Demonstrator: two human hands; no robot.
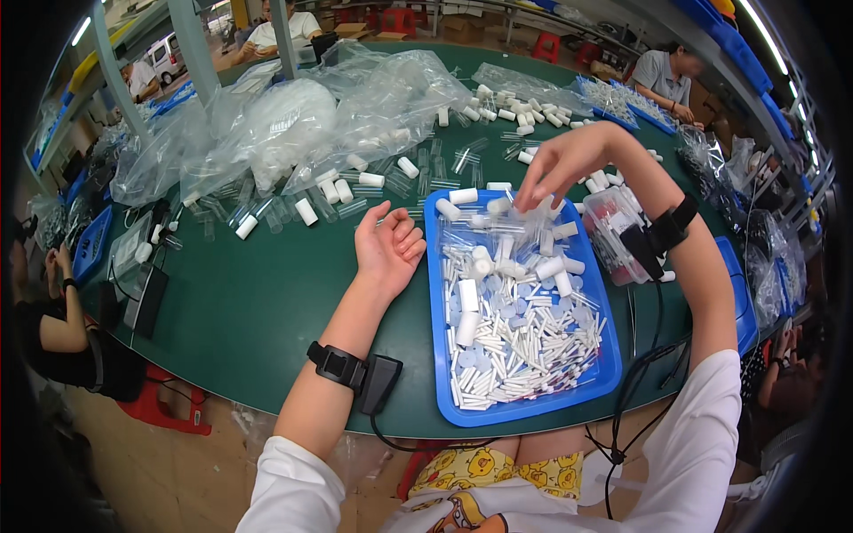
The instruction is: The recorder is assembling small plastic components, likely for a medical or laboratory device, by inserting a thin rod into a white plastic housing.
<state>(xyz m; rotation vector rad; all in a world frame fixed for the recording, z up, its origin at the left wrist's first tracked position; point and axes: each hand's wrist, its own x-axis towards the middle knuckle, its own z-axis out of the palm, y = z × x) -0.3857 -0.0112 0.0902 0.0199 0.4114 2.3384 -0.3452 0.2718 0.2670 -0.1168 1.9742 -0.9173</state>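
Note:
A blue tray [442, 355] sits in front of me. Its lower part holds many thin white sticks [524, 342] mixed with pale bluish round discs [467, 359]. White cylinders [468, 296] and clear tubes lie toward its far end. Over that end hangs my right hand [569, 164], fingers pointing down and apart. Blurred clear pieces [531, 229] show just below its fingertips; whether they touch it I cannot tell. Left of the tray, my left hand [389, 249] rests palm up above the green table, its fingers loosely curled and nothing in them.
Large clear plastic bags [293, 115] cover the table's far left. White cylinders [524, 111] and clear tubes [435, 164] lie scattered beyond the tray. A clear box with red contents [613, 226] stands right of it, near tweezers [632, 320] and black cables [653, 355]. Other people sit around.

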